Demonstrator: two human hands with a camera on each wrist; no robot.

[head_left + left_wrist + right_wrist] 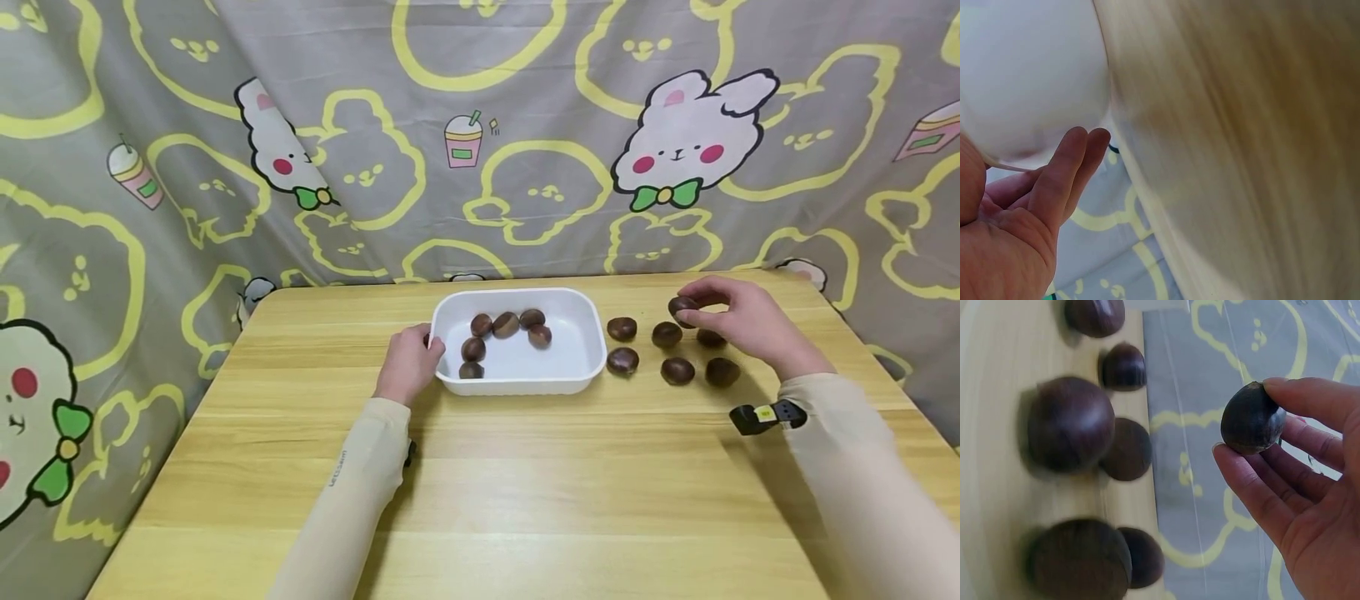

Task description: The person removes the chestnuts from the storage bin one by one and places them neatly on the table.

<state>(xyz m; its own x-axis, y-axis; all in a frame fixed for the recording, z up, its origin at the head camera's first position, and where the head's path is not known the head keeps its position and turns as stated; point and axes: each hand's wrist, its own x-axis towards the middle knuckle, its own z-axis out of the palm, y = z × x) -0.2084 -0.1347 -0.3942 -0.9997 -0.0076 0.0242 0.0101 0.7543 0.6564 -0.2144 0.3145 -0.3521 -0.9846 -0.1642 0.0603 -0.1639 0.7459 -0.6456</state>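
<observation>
Left hand (408, 362): at the left end of the white tray (517, 386), pinching its rim between thumb and fingers. Right hand (738, 321): fingers parted only by one held chestnut (682, 310), pinched against the thumb and raised above the desk (525, 475). Six loose chestnuts (677, 371) lie on the desk right of the tray. Six boxed chestnuts (506, 325) occupy the tray's left and middle. Patterned curtain (540, 100) behind.
</observation>
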